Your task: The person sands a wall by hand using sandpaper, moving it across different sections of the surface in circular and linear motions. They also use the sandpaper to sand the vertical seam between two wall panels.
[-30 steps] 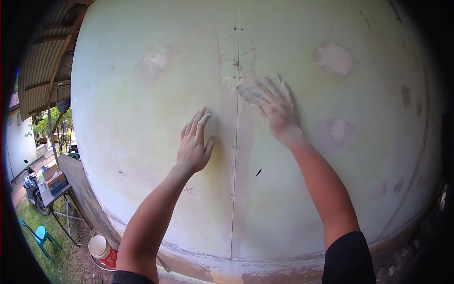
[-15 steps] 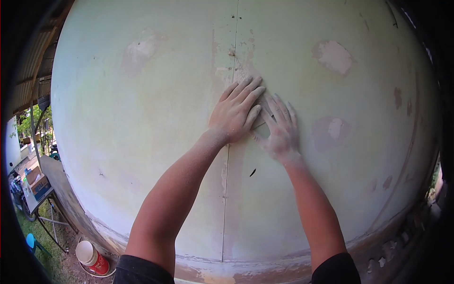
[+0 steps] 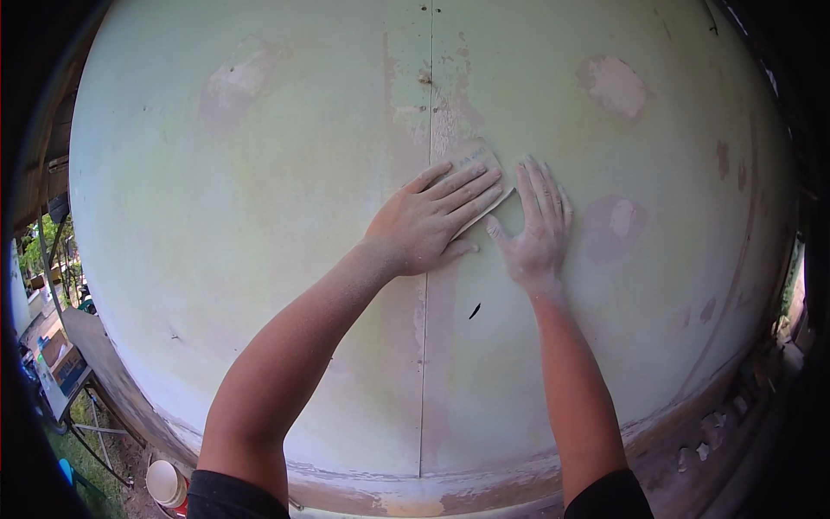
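Dust coats both of my hands. My left hand (image 3: 432, 221) lies flat, fingers stretched, on a folded sheet of sandpaper (image 3: 472, 156), pressing it against the wall; faint printed lettering shows on its upper part, and the rest is under the fingers. The pale green wall panel (image 3: 303, 199) has a vertical seam (image 3: 424, 346) running beneath the left hand. To the right of the sheet, my right hand (image 3: 538, 232) rests against the panel with fingers extended and thumb spread, holding nothing. A gap separates it from the sandpaper.
Filler patches (image 3: 612, 86) mark the panel at upper right, and another patch (image 3: 238, 78) is at upper left. A small dark slit (image 3: 475, 310) sits below the hands. At lower left are a bucket (image 3: 164, 483) and a table (image 3: 65, 389) with a box (image 3: 65, 359).
My left hand has slid slightly down, uncovering the sandpaper's upper part. My right hand has moved right, away from the left fingers. The view has shifted a little.
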`<state>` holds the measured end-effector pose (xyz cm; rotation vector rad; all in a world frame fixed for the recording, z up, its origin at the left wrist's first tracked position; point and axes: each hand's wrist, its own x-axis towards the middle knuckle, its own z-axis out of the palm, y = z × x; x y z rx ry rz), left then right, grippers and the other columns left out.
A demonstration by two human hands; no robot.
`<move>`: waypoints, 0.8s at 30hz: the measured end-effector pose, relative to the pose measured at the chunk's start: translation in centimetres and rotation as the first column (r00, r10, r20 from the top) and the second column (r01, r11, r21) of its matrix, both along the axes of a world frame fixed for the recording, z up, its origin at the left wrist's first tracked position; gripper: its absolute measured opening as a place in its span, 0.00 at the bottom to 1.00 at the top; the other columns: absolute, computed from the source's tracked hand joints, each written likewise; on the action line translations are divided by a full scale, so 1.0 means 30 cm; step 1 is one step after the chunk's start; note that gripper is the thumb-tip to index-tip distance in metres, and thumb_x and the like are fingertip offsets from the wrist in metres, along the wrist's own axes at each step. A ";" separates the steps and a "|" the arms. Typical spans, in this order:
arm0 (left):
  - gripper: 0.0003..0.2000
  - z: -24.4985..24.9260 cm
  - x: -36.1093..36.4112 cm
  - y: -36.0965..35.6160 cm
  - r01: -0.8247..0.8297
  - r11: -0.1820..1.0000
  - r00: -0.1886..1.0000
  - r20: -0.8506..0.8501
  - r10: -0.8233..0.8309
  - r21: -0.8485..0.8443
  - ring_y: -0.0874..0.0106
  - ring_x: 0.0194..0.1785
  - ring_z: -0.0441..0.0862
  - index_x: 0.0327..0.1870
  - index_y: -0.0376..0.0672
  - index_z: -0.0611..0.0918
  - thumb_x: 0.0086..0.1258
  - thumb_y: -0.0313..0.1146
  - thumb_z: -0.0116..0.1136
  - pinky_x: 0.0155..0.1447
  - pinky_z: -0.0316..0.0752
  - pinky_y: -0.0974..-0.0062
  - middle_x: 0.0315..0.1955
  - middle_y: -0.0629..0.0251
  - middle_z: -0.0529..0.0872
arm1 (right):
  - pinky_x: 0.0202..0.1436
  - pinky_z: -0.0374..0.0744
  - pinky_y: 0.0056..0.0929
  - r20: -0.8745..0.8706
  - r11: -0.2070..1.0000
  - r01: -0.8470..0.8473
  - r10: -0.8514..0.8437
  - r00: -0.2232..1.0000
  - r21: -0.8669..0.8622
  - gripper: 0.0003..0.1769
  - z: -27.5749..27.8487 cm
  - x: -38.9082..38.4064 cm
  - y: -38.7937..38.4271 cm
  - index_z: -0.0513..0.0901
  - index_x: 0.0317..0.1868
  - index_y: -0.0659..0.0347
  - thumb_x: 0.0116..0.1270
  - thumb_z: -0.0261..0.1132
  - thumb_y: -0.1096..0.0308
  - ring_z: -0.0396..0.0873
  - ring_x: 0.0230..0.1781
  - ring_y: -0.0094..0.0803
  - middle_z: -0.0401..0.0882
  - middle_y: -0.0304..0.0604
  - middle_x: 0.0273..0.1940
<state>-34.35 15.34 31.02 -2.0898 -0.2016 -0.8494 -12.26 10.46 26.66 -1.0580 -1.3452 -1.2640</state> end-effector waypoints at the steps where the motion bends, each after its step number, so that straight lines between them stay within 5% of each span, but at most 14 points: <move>1: 0.38 -0.001 0.010 0.007 0.000 1.000 1.000 -0.004 0.000 -0.002 0.68 0.89 0.51 0.87 0.54 0.57 0.81 0.58 0.47 0.91 0.44 0.56 0.87 0.69 0.56 | 0.83 0.58 0.54 -0.004 1.000 0.000 0.000 1.000 -0.002 0.47 -0.005 0.000 -0.001 0.71 0.79 0.56 0.64 0.74 0.44 0.64 0.82 0.43 0.68 0.42 0.80; 6: 0.29 -0.019 -0.012 -0.006 -0.071 0.997 0.989 0.131 0.075 -0.035 0.68 0.88 0.54 0.86 0.57 0.61 0.86 0.37 0.42 0.90 0.48 0.58 0.86 0.71 0.58 | 0.83 0.58 0.54 -0.037 0.998 0.057 -0.056 0.998 0.031 0.36 -0.005 -0.013 -0.011 0.72 0.79 0.53 0.74 0.65 0.50 0.64 0.82 0.45 0.69 0.42 0.80; 11: 0.29 -0.049 -0.153 0.035 -0.205 0.970 0.865 0.441 0.241 -0.129 0.63 0.88 0.52 0.86 0.53 0.62 0.85 0.34 0.42 0.89 0.46 0.57 0.86 0.66 0.58 | 0.82 0.59 0.54 -0.018 0.998 0.062 -0.062 0.998 0.008 0.34 -0.036 0.005 -0.021 0.72 0.79 0.52 0.76 0.63 0.51 0.64 0.82 0.46 0.68 0.42 0.81; 17: 0.27 0.207 -0.103 0.117 -0.194 0.979 0.708 0.682 0.181 -0.058 0.62 0.89 0.49 0.86 0.52 0.62 0.88 0.38 0.37 0.90 0.44 0.57 0.87 0.65 0.56 | 0.82 0.59 0.53 -0.018 0.995 0.093 -0.093 0.996 -0.021 0.33 -0.057 0.005 -0.025 0.72 0.79 0.51 0.77 0.62 0.51 0.63 0.83 0.46 0.67 0.42 0.82; 20: 0.27 0.321 -0.083 0.136 -0.176 0.984 0.667 0.730 0.148 -0.039 0.63 0.89 0.48 0.86 0.53 0.61 0.89 0.40 0.35 0.90 0.43 0.57 0.87 0.65 0.56 | 0.82 0.60 0.53 -0.016 0.995 0.096 -0.097 0.995 -0.022 0.33 -0.060 0.018 -0.022 0.73 0.79 0.50 0.76 0.62 0.51 0.62 0.83 0.46 0.67 0.41 0.82; 24: 0.27 0.158 -0.093 0.100 -0.170 0.980 0.727 0.659 0.193 -0.099 0.63 0.89 0.48 0.86 0.55 0.61 0.87 0.37 0.39 0.90 0.42 0.56 0.87 0.64 0.56 | 0.81 0.60 0.54 -0.007 0.997 0.078 -0.078 0.997 -0.012 0.33 -0.071 0.030 -0.013 0.73 0.78 0.50 0.76 0.62 0.51 0.62 0.83 0.46 0.66 0.41 0.82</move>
